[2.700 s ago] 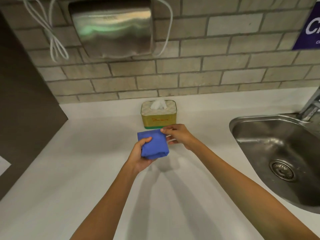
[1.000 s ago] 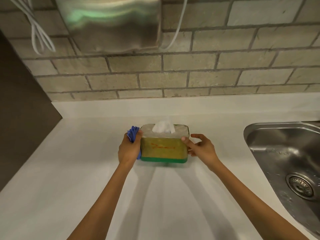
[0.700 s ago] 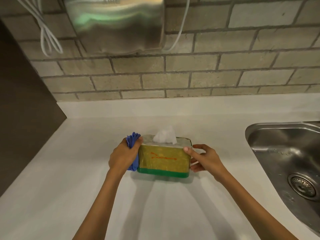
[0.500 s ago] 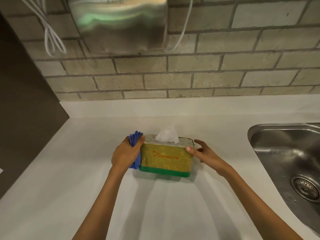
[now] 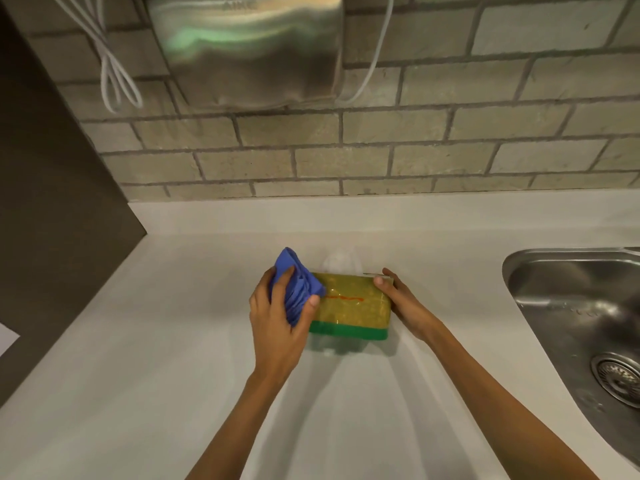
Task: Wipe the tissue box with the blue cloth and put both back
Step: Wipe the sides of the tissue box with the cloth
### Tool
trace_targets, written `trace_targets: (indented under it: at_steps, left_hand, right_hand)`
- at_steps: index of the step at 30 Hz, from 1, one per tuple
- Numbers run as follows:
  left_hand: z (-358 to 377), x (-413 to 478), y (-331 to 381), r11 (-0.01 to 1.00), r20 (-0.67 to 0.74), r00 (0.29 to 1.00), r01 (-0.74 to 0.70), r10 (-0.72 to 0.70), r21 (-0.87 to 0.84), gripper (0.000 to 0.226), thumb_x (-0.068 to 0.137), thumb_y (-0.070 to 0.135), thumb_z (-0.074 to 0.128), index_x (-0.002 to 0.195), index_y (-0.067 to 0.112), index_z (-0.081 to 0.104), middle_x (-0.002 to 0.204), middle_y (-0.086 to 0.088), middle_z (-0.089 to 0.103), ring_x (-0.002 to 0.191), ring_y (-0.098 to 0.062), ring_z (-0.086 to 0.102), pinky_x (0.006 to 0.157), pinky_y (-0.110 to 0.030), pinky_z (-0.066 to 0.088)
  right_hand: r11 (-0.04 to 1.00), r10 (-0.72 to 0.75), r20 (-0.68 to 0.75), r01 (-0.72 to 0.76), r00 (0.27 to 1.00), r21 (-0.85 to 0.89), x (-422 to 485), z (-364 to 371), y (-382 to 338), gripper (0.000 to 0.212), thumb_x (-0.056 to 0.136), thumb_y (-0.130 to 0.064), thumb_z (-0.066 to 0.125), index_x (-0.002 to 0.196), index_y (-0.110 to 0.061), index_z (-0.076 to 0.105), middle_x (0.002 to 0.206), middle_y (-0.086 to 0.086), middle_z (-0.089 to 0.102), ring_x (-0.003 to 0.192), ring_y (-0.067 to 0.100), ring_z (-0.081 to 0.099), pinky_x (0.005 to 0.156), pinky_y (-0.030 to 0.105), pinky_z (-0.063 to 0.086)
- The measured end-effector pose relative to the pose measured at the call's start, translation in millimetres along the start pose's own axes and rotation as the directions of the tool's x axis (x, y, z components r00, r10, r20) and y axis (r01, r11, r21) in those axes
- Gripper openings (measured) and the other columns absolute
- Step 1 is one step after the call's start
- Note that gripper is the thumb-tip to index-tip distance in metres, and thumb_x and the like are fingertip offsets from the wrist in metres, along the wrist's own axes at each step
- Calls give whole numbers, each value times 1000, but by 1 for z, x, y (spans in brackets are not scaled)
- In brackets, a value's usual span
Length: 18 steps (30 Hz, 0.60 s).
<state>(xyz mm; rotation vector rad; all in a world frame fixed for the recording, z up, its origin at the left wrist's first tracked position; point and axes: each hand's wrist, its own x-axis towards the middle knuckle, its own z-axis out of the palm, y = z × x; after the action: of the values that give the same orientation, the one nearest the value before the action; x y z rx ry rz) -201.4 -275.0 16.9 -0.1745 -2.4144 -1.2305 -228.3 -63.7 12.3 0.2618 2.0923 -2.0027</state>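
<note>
The tissue box is yellow-gold with a green bottom band and red lettering on its front. It sits on the white counter, tipped so its front face turns up toward me, with a white tissue poking out behind. My left hand is shut on the bunched blue cloth and presses it against the box's upper left corner. My right hand grips the box's right end, thumb on the top edge.
A steel sink with a drain lies in the counter at the right. A brick wall rises behind, carrying a metal hand dryer and white cables. A dark panel bounds the left side.
The cloth has moved from the box's left side up onto its front top-left corner. The box has tipped further back, showing more of its front. My right hand stays on the right end.
</note>
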Motion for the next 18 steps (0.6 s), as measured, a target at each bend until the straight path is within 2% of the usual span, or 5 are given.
trace_targets:
  at_steps: [4, 7, 12, 15, 18]
  left_hand:
    - [6, 18, 10, 972, -208, 964, 124, -165, -198, 29, 83, 46, 53, 95, 20, 59, 105, 3, 53, 95, -15, 47, 85, -36, 47]
    - [20, 22, 14, 987, -243, 956, 159, -162, -32, 41, 79, 33, 69, 110, 9, 56, 112, -10, 57, 99, -26, 50, 84, -41, 46]
    - [30, 9, 2, 954, -167, 985, 9, 42, 299, 66, 84, 43, 51, 132, -3, 47, 125, -26, 55, 111, -41, 55, 91, -46, 48]
    - [28, 6, -8, 989, -127, 990, 85, -69, 123, 67, 87, 43, 54, 141, 9, 35, 137, -22, 43, 119, -36, 51, 90, -41, 49]
    - [27, 15, -14, 981, -139, 971, 191, -195, -40, 52, 92, 39, 49, 138, 18, 38, 124, -10, 56, 108, -29, 59, 76, -30, 46]
  right_hand:
    - [998, -59, 25, 60, 998, -32, 3, 0, 1, 108, 35, -82, 66, 118, -14, 49, 111, 3, 61, 110, 24, 57, 105, 40, 42]
    - [996, -78, 19, 79, 997, -42, 6, -1, 2, 99, 39, -77, 68, 111, -11, 52, 101, 3, 61, 106, 26, 59, 101, 40, 45]
    - [998, -57, -2, 57, 998, -23, 8, -3, 3, 93, 60, -59, 61, 135, -9, 38, 111, 0, 56, 104, 15, 55, 91, 26, 42]
    - [998, -59, -12, 59, 998, -32, 11, -4, 4, 90, 63, -54, 59, 138, -10, 35, 118, 4, 54, 108, 18, 53, 92, 26, 41]
    - [998, -57, -20, 57, 998, -16, 14, -6, 6, 87, 68, -50, 61, 139, -8, 34, 118, 4, 53, 108, 18, 52, 92, 26, 40]
